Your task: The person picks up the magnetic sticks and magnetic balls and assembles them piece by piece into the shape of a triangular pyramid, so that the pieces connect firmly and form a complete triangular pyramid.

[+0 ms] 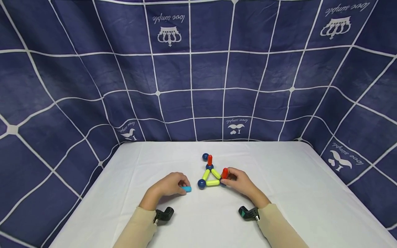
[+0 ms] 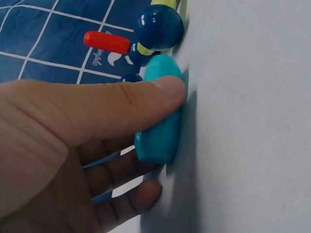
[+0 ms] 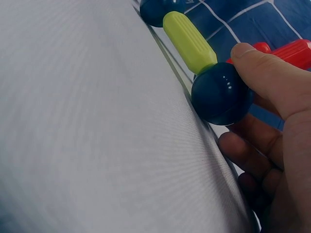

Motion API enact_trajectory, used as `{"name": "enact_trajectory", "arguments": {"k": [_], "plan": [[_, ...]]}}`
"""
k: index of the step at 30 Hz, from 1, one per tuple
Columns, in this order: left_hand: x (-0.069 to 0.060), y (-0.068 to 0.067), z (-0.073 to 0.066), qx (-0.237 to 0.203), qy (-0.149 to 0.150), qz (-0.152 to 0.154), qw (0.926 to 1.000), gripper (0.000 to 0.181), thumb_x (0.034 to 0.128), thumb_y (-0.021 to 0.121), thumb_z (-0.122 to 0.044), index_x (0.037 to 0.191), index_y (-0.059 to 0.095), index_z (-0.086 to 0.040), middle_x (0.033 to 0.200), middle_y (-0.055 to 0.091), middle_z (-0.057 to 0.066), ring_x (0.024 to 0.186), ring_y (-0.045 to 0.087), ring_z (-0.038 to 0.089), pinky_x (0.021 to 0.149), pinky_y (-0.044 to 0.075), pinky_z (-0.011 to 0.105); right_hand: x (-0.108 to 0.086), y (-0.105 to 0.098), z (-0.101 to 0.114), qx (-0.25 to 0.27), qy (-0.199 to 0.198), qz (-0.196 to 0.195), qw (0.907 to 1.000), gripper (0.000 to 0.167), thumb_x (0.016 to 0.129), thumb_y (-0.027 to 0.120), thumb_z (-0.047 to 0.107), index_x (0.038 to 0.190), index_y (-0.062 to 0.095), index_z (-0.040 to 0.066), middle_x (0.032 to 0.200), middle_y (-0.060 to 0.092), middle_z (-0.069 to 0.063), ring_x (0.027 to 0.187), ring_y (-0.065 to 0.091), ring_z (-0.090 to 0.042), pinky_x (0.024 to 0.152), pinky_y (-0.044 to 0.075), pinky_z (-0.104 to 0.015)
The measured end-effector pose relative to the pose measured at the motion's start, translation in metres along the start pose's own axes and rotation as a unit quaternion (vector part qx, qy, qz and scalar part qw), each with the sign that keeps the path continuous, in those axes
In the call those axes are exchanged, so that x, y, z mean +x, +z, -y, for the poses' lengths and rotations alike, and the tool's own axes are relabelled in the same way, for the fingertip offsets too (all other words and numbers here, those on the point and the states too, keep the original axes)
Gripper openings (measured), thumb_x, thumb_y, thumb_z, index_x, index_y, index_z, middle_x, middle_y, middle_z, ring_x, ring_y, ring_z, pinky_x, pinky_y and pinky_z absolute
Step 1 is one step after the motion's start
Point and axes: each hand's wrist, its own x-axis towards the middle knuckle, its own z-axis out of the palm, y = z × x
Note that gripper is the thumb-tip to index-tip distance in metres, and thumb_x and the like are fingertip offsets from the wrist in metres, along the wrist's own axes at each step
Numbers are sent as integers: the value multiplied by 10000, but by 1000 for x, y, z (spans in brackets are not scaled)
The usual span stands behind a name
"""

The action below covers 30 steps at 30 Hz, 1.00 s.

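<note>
My left hand pinches a light-blue rod between thumb and fingers, low over the white table. A flat triangle of yellow-green rods joined by dark blue balls lies to its right. At the triangle's right corner my right hand grips an upright red rod, its thumb across the base of the rod beside the corner ball. Its other fingers are curled behind that ball. A second red rod stands on the far corner ball.
A loose-looking dark blue ball sits just behind the triangle. White cloth covers the table. A dark blue curtain with white lines encloses the back and both sides.
</note>
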Motion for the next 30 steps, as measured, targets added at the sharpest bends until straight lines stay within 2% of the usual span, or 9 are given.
{"name": "enact_trajectory", "arguments": {"k": [5, 12, 15, 22, 26, 30], "plan": [[2, 0, -1, -146, 73, -297, 9994, 182, 808, 803, -53, 956, 730, -128, 869, 661, -37, 807, 563, 101, 748, 484, 241, 0, 0, 0, -21, 24, -1, 10000, 178, 844, 804, 271, 955, 681, 206, 880, 659, 47, 844, 578, -148, 772, 478, -243], [5, 0, -6, -382, 163, -401, 9983, 200, 834, 782, -63, 989, 719, -173, 940, 696, -42, 869, 619, 121, 789, 510, 274, 0, -1, 0, 28, -81, -18, 10000, 174, 844, 806, 264, 945, 677, 206, 876, 659, 45, 831, 585, -142, 763, 483, -238], [7, 0, -10, -445, 208, -645, 9967, 203, 845, 775, -68, 1007, 707, -169, 965, 705, -36, 896, 638, 129, 796, 515, 275, -1, -1, 0, 36, -132, -9, 9999, 173, 843, 807, 258, 939, 674, 205, 873, 658, 42, 826, 585, -135, 759, 485, -235], [12, 4, -22, -750, 176, -1351, 9878, 224, 846, 783, -85, 1034, 687, -158, 979, 713, -26, 925, 669, 133, 798, 549, 293, 0, 0, 0, -112, -289, -36, 9995, 181, 839, 811, 264, 935, 667, 210, 885, 658, 52, 813, 579, -120, 749, 487, -231], [16, 9, -29, -862, 137, -1641, 9826, 245, 840, 797, -109, 1047, 678, -160, 981, 715, -26, 929, 680, 135, 772, 560, 271, 0, 0, 0, -190, -333, -20, 9993, 180, 842, 808, 266, 935, 662, 218, 880, 649, 57, 806, 568, -122, 738, 483, -230], [18, 15, -33, -1044, 226, -1915, 9757, 247, 844, 793, -103, 1054, 672, -146, 993, 722, -9, 934, 685, 148, 761, 557, 239, -1, 2, 1, -221, -343, 54, 9992, 188, 837, 812, 275, 938, 663, 220, 888, 654, 53, 803, 570, -113, 739, 488, -225]]}}
